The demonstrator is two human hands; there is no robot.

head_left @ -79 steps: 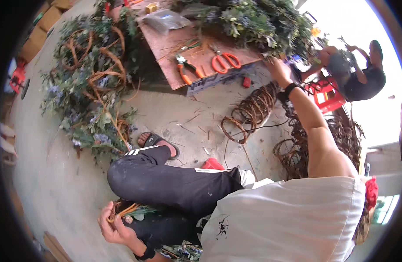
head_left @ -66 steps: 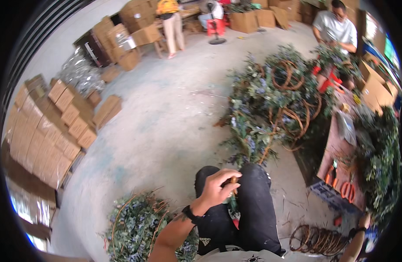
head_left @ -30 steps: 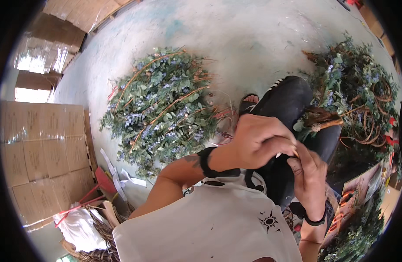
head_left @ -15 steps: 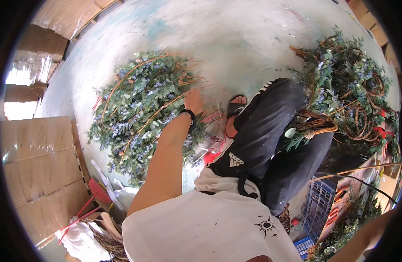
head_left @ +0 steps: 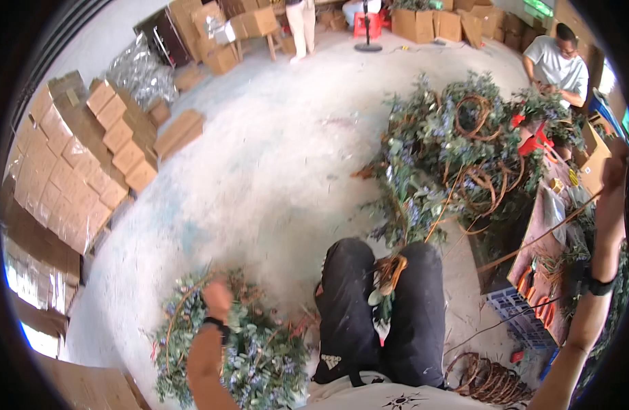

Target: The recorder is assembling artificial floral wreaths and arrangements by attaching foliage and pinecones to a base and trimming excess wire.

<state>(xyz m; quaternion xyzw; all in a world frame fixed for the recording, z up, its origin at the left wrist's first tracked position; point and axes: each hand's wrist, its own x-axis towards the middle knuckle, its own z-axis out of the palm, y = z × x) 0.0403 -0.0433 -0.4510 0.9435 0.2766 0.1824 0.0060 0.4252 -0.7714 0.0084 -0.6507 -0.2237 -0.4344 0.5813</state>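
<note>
My left hand (head_left: 217,299), smeared by motion, is over a pile of greenery with small blue flowers and bent brown vines (head_left: 260,355) on the floor. Its fingers cannot be made out. At the far right rim my right hand (head_left: 613,174) is raised above the worktable, in shadow and partly cut off. A long thin brown twig (head_left: 543,231) reaches toward it, but whether the fingers grip it is hidden. Between my knees rests a small bundle of bound vine with green leaves (head_left: 389,277).
A large heap of leafy vine garlands (head_left: 458,157) lies ahead right. Orange-handled tools (head_left: 547,311) lie on the worktable (head_left: 533,256) beside a blue crate (head_left: 516,318). Coiled vines (head_left: 488,379) are below. Stacked cartons (head_left: 75,171) stand left. A co-worker (head_left: 557,68) sits far right; another person (head_left: 301,27) stands at the back.
My view has tilted up and swung, bringing in the far room and co-worker. My left hand has shifted over the greenery toward its far side. More of my right arm now shows.
</note>
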